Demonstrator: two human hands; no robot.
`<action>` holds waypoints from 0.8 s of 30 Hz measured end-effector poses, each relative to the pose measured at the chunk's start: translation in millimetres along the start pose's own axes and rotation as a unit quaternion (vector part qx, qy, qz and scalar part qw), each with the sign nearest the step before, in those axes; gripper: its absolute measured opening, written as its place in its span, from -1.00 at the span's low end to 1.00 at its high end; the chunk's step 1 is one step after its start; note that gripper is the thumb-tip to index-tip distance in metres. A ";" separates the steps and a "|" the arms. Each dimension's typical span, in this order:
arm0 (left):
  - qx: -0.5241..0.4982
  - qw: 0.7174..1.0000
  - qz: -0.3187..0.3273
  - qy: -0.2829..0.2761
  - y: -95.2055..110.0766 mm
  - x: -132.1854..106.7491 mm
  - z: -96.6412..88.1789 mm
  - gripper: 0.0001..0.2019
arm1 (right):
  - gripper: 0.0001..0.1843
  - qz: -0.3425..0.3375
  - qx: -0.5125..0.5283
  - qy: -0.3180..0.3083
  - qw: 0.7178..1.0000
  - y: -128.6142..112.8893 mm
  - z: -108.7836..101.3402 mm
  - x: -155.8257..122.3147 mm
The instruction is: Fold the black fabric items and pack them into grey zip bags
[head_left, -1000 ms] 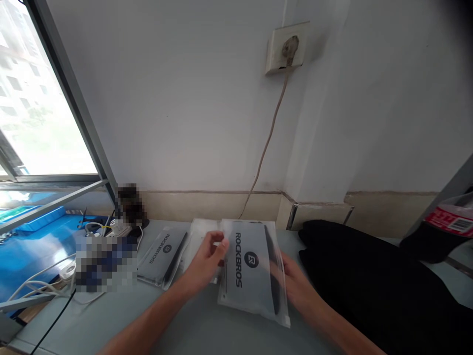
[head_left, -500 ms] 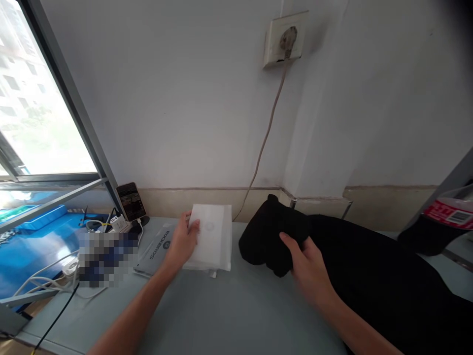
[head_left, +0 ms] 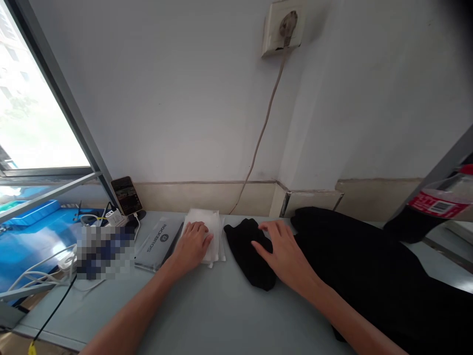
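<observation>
Right hand (head_left: 283,249) has laid the small black folded fabric piece (head_left: 246,256) flat, just right of the white stack of plastic bags (head_left: 216,231) — fingers spread on it. Left hand (head_left: 192,242) presses flat on that stack. Fabric likely light, limp — pinch a folded edge.

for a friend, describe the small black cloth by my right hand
Follow the cord from the wall socket down to the grey table. The small black cloth lies there under the right hand, far smaller than the black pile beside it.
</observation>
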State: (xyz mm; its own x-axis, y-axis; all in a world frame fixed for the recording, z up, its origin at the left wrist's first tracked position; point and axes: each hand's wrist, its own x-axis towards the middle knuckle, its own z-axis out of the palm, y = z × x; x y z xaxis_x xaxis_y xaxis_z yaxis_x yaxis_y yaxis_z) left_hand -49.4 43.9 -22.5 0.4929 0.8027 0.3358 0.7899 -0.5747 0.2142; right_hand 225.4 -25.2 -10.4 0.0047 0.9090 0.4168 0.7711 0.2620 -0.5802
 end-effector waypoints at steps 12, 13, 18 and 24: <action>0.002 0.993 -0.053 -0.102 1.0 -5.7 19.3 -0.38 | -0.64 0.049 0.264 -0.243 0.932 -19.8 -32.4 0.5; 0.005 0.993 -0.052 -0.104 1.1 -5.5 19.0 -0.38 | -0.61 0.079 0.309 -0.230 0.920 -17.3 -37.6 5.6; 0.006 0.995 -0.043 -0.089 -0.4 -5.4 20.3 -0.37 | -0.64 0.110 0.121 -0.008 0.987 10.7 -42.8 25.6; 0.017 0.995 -0.048 -0.090 -2.4 -4.3 24.5 -0.36 | -0.66 0.021 0.057 -0.064 0.996 3.4 -34.5 11.0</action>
State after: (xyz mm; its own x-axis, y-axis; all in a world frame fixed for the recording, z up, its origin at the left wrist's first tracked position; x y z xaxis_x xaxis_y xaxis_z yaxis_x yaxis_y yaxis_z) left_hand -44.5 45.7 -46.9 0.4697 0.8707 0.1459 0.8467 -0.4910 0.2049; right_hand 250.0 -25.4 16.3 -0.0520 0.9518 0.3023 0.6940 0.2521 -0.6744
